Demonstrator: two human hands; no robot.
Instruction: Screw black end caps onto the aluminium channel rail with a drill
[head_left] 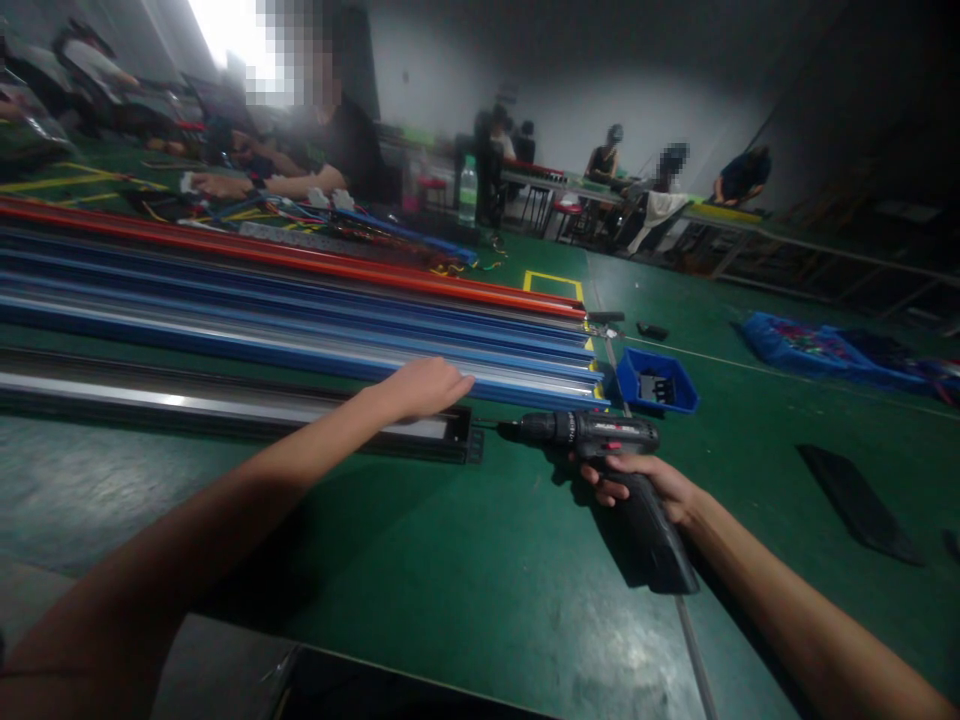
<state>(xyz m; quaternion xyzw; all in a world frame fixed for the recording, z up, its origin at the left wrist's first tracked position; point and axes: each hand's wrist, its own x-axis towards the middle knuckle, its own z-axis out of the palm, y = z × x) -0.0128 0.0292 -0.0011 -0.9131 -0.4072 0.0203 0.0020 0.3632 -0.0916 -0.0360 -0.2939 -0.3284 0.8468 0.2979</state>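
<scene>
My right hand (637, 485) is wrapped round the grip of a black cordless drill (611, 435), a finger near its red switch. The drill points left, and its thin bit reaches the end cap (475, 440) of a long black rail (360, 440); whether the tip sits in a screw is too small to tell. Across that end of the rail lies my left hand (429, 388), closed over it with the fingers partly hidden on the far side. Just beyond are several blue rails (517, 385) lying parallel, with a red rail (450, 280) behind them.
A blue bin (656, 382) with small grey parts stands right of the rail ends. A dark flat piece (859, 503) lies at the right on the green table (450, 590). Across the table, a person (330, 150) works near wires and a bottle (467, 192). Other people sit farther back.
</scene>
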